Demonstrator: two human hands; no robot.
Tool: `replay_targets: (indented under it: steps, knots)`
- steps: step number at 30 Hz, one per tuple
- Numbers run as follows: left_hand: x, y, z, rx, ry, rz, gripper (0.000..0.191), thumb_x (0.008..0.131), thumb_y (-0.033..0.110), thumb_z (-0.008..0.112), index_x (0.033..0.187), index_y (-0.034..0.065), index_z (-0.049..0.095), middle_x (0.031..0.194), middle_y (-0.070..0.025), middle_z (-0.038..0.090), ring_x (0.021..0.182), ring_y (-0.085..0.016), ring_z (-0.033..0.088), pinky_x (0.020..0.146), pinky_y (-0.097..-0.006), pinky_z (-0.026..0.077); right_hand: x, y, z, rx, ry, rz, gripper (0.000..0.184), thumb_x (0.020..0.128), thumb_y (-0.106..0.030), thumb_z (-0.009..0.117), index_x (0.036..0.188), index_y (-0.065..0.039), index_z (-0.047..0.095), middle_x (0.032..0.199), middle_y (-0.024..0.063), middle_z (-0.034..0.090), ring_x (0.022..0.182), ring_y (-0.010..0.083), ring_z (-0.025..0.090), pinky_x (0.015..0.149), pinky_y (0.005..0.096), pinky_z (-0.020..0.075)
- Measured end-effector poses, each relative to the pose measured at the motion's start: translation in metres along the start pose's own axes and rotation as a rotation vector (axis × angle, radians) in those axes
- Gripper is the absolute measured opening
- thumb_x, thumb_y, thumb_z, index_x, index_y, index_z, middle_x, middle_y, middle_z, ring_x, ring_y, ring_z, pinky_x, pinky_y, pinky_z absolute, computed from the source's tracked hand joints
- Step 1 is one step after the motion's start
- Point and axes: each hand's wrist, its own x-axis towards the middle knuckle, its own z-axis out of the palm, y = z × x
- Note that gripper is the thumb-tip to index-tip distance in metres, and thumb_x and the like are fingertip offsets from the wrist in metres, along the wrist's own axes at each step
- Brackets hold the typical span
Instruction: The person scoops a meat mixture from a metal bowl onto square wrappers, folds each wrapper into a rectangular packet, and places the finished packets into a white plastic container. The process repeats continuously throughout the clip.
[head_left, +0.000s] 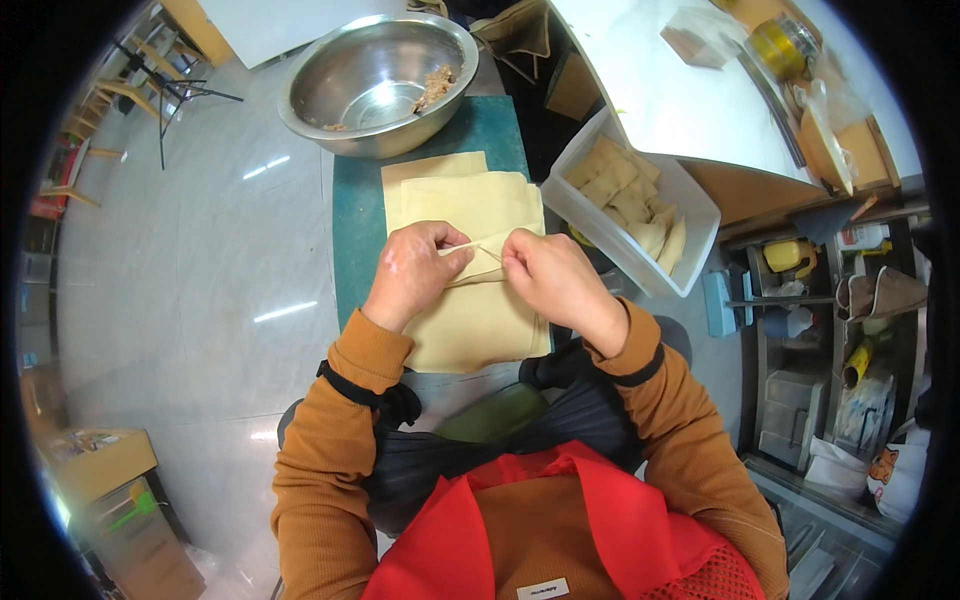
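A stack of pale yellow flat sheets (472, 330), perhaps tofu skin, lies on a green board (360, 225). My left hand (420, 270) pinches the left end of a folded sheet (476, 268) on the stack between thumb and fingers. At its right end my right hand (555, 277) grips the same fold, its fingertips curled in. A thin strand or edge spans the small gap between the hands. Beyond the stack, a large steel bowl (322, 60) holds some brownish filling (435, 88). To the right, a white plastic tub (630, 262) contains several folded yellow parcels (619, 184).
A white tabletop (675, 105) with a plastic bag (701, 37) and a yellow-lidded jar (784, 49) reaches in at the upper right, beside the tub. Shelves (795, 360) with containers stand to the right. A black tripod (176, 90) stands on the floor at the upper left.
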Motion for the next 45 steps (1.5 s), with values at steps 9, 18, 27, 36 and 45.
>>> replay_targets:
  steps: [9,18,27,36,45]
  knots:
    - [-0.011,0.009,-0.002,0.056,-0.003,0.116,0.024,0.098,0.017,0.092,0.114,0.0002,0.086,0.107,-0.0195,0.084,0.097,-0.039,0.08,0.088,-0.0454,0.064,0.008,0.006,0.022,-0.014,0.013,-0.077,0.01,0.111,-0.014,0.07,0.108,-0.004,0.071,0.086,0.025,0.077,0.084,0.0518,0.077,0.078,0.0627,0.0604]
    - [-0.01,0.004,-0.022,0.09,-0.144,0.171,0.023,0.107,0.013,0.083,0.126,0.0006,0.084,0.111,-0.0215,0.079,0.102,-0.042,0.075,0.094,-0.0487,0.061,0.019,0.022,0.008,-0.083,0.017,-0.282,0.005,0.101,-0.007,0.075,0.103,-0.008,0.071,0.098,0.0156,0.071,0.101,0.0429,0.074,0.086,0.054,0.0597]
    - [-0.008,0.008,-0.025,0.136,-0.199,0.237,0.018,0.11,0.01,0.078,0.124,0.0012,0.084,0.109,-0.0226,0.079,0.097,-0.043,0.075,0.091,-0.0497,0.062,0.023,0.018,0.003,-0.124,0.006,-0.312,0.005,0.096,-0.002,0.075,0.098,-0.005,0.071,0.101,0.0146,0.069,0.104,0.0418,0.073,0.092,0.0531,0.0586]
    - [-0.005,0.002,-0.029,0.067,-0.235,0.182,0.016,0.11,0.011,0.079,0.121,0.001,0.086,0.109,-0.0224,0.083,0.097,-0.042,0.078,0.091,-0.0472,0.063,0.027,0.013,0.015,-0.106,-0.011,-0.394,0.003,0.096,-0.004,0.072,0.099,-0.005,0.074,0.101,0.0153,0.071,0.103,0.042,0.073,0.094,0.0523,0.0589]
    - [0.001,-0.003,-0.036,0.062,-0.281,0.108,0.015,0.106,0.008,0.084,0.119,-0.0013,0.085,0.095,-0.0155,0.081,0.079,-0.022,0.071,0.077,-0.0369,0.059,0.025,0.013,0.023,-0.083,0.066,-0.376,0.007,0.099,-0.011,0.069,0.102,-0.006,0.073,0.1,0.0165,0.076,0.104,0.0427,0.079,0.091,0.0571,0.0629]
